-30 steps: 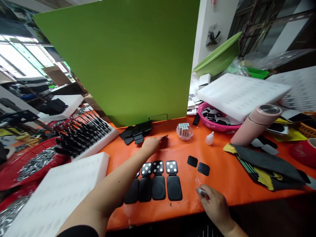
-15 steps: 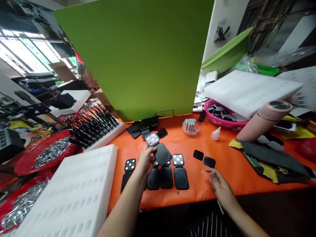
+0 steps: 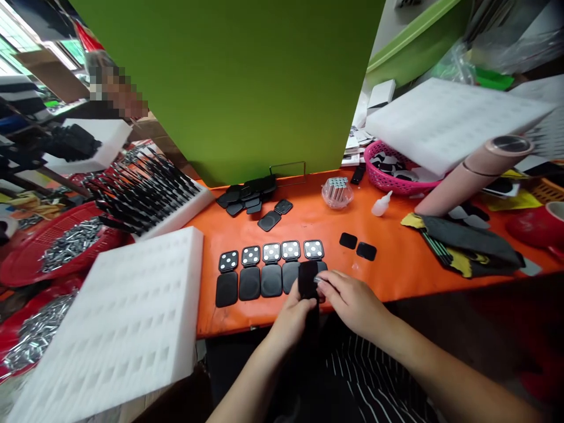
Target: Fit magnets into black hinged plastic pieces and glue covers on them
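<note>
Low over the front table edge, my left hand (image 3: 296, 311) grips a flat black piece (image 3: 307, 279) with rounded corners. My right hand (image 3: 348, 294) is closed in a pinch at its right edge; something small and shiny shows at the fingertips, too small to name. Behind them lies a row of several unfolded hinged black cases, each with a flat pad (image 3: 271, 281) in front and a square panel with white dots (image 3: 271, 252) behind. The held piece covers part of the row's right end. Two small black rectangular sheets (image 3: 366, 251) lie to the right.
Farther back are a pile of black plates (image 3: 247, 197), another unfolded case (image 3: 269, 220), bagged metal cylinders (image 3: 337, 191) and a dropper bottle (image 3: 381, 204). A pink flask (image 3: 473, 176) leans at right. White foam (image 3: 145, 305) and red baskets of metal parts (image 3: 70, 244) flank the left.
My left hand has come down and toward me from over the row, where it held a hinged case. My right hand has moved left to meet it. The view has tilted down.
</note>
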